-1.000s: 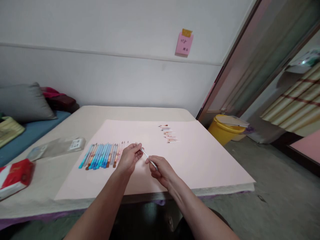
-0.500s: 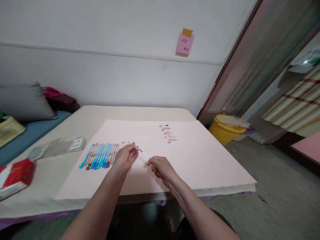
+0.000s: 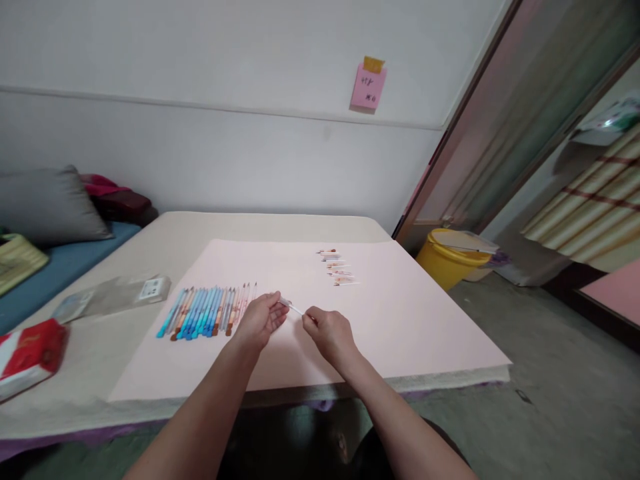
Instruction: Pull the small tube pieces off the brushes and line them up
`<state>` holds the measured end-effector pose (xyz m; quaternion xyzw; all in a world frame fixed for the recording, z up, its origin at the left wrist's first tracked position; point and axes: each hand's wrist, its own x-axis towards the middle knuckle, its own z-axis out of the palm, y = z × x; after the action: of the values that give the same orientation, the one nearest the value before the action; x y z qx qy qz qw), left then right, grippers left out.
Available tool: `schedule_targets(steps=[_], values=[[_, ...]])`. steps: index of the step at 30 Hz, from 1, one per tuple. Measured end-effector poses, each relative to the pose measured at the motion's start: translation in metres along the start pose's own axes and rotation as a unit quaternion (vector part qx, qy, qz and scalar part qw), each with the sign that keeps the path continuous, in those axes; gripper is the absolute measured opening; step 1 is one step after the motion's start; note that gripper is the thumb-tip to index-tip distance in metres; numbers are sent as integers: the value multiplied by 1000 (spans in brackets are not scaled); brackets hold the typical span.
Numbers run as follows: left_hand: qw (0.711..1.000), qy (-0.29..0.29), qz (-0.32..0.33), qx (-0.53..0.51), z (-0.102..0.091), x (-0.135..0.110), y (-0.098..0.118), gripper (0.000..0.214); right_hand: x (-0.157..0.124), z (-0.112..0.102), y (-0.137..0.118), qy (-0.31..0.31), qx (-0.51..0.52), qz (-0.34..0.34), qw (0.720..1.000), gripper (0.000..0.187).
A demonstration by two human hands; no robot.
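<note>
Pink sheet [image 3: 400,320] covers the table [image 3: 165,247] under the held refill [image 3: 295,308].

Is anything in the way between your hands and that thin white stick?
Nothing visible. The left hand and right hand each pinch an end of the thin white stick, above the pink sheet.

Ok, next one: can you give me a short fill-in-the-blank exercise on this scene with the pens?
1. The left hand and right hand pinch one thin stick between them, ____ in colour.
2. The row of pens lies on a ____ sheet.
3. The bucket on the floor is ____.

Missing words: white; pink; yellow.
</note>
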<state>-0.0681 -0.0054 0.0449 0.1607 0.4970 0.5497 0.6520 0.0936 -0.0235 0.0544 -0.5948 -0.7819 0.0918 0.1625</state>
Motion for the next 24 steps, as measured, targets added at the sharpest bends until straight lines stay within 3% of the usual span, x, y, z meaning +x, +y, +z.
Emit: schedule_targets(steps=[6, 9, 11, 13, 15, 18, 24], values=[[997, -66, -35, 14, 10, -7, -9, 10, -1, 3, 0, -6, -34, -22, 999, 25], [996, -83, -26, -2, 12, -9, -12, 10, 1, 4, 3, -9, 59, -15, 998, 25], [997, -80, -17, -13, 12, -8, -13, 9, 4, 4, 6, -32, 185, -10, 982, 30], [997, -72, -10, -23, 11, -5, -13, 9, 6, 4, 9, -73, 335, 10, 939, 36], [998, -62, -6, -26, 10, -3, -12, 10, 8, 4, 11, -122, 465, 58, 875, 37], [999, -47, 15, -16, 8, -1, -9, 12, 10, 5, 11, -176, 574, 132, 789, 39], [998, 22, 42, -35, -2, 7, 3, 9, 15, 7, 16, -218, 648, 153, 714, 37]])
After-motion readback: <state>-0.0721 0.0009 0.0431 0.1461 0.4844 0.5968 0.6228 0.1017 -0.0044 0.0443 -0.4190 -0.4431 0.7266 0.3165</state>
